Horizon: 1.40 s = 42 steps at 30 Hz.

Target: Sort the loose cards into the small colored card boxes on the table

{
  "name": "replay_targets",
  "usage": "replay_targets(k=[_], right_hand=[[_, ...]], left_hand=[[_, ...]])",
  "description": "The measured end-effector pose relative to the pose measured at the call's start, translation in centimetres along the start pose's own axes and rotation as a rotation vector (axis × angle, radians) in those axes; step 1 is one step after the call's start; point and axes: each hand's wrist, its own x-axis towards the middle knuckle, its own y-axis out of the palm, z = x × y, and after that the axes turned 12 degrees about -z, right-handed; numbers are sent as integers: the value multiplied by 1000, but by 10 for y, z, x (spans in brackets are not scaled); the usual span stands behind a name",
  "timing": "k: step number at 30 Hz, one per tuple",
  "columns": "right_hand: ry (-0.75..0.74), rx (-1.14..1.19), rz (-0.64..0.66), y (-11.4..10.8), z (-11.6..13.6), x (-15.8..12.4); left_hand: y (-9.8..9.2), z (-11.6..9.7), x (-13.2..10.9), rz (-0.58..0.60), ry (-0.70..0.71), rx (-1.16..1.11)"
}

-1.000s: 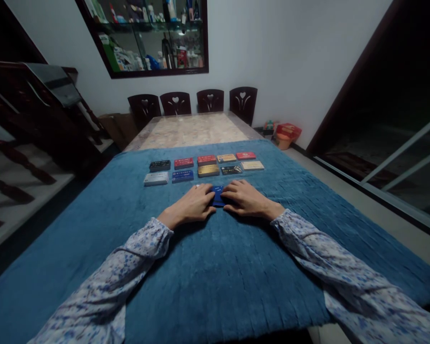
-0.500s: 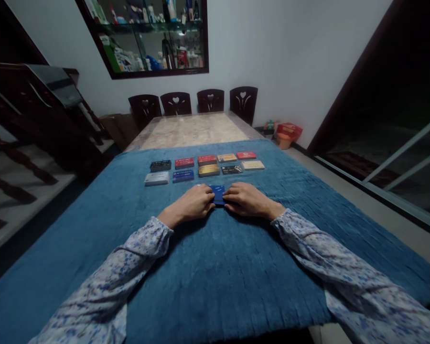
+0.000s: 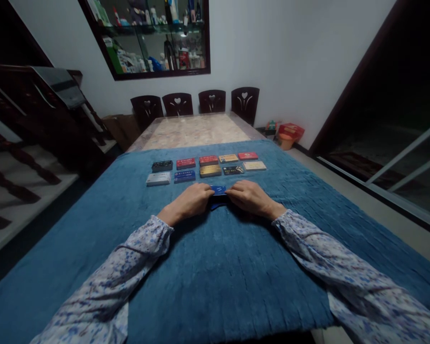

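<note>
Between my two hands is a stack of blue cards (image 3: 219,190), with its glossy top face showing. My left hand (image 3: 193,198) grips its left end, the fingers bent around the edge. At the right end my right hand (image 3: 250,197) holds it in the same way. A bit of blue shows below the stack, near the cloth; I cannot tell whether it is part of it. Beyond my hands lie two rows of card stacks, among them a blue stack (image 3: 185,176), a white stack (image 3: 158,178), a gold stack (image 3: 210,171) and a red stack (image 3: 248,156).
A blue cloth (image 3: 215,267) covers the near part of the table, and its bare marble-like top (image 3: 193,129) shows at the far end. Several dark chairs (image 3: 245,102) stand behind it. A red bag (image 3: 291,131) sits on the floor at the right.
The blue cards have risen and tipped, and a dark gap and another bit of blue now show below them. Both hands have stayed at the ends. The view has shifted slightly.
</note>
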Motion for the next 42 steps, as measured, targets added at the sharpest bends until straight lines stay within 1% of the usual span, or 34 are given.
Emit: replay_targets(k=[5, 8, 13, 21, 29, 35, 39, 42], right_hand=[[78, -33, -62, 2, 2, 1], [124, -18, -112, 4, 4, 3], [190, 13, -148, 11, 2, 3], [242, 60, -191, 21, 1, 3], [253, 163, -271, 21, 5, 6], [248, 209, -290, 24, 5, 8], [221, 220, -310, 27, 3, 6], [204, 239, -291, 30, 0, 3]], left_hand=[[5, 7, -2, -65, -63, -72], [8, 12, -3, -114, -96, -144], [12, 19, -5, -176, -155, -250], [13, 20, -8, -248, -170, -304], [16, 20, -9, -358, -211, -367], [21, 19, -9, -344, -207, -342], [24, 20, -8, -361, -192, -335], [27, 20, -9, -372, -179, -359]])
